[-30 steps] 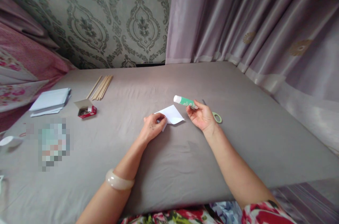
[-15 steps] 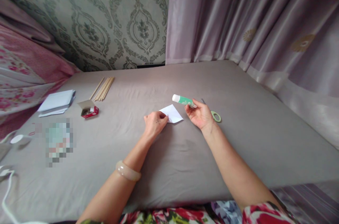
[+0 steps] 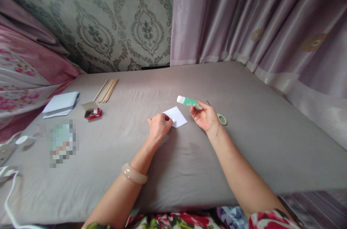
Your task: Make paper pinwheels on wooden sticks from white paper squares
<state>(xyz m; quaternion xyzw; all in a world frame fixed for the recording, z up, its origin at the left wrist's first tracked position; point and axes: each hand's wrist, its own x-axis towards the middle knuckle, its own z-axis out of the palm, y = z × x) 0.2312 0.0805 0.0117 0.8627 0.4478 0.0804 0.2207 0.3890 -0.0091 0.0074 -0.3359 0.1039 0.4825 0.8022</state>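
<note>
Head camera view shows the left hand point(image 3: 160, 125) with its fingers closed on the left edge of the white paper point(image 3: 177, 116), which extends to the right from this hand. The right hand point(image 3: 206, 117) grips one end of the green-and-white tube point(image 3: 189, 102); its white end points leftward. Farther away lie wooden sticks point(image 3: 108, 91).

I see a white paper point(image 3: 178, 117), flat-looking w/ sharp corners, its L part under the fingers of my L grip point(image 3: 160, 125), rest sticking out to the R. Glue stick point(image 3: 189, 102), grn label w/ white end, is in my R grip point(image 3: 204, 116), tilted, white end up & L, above paper's far R side.
</note>
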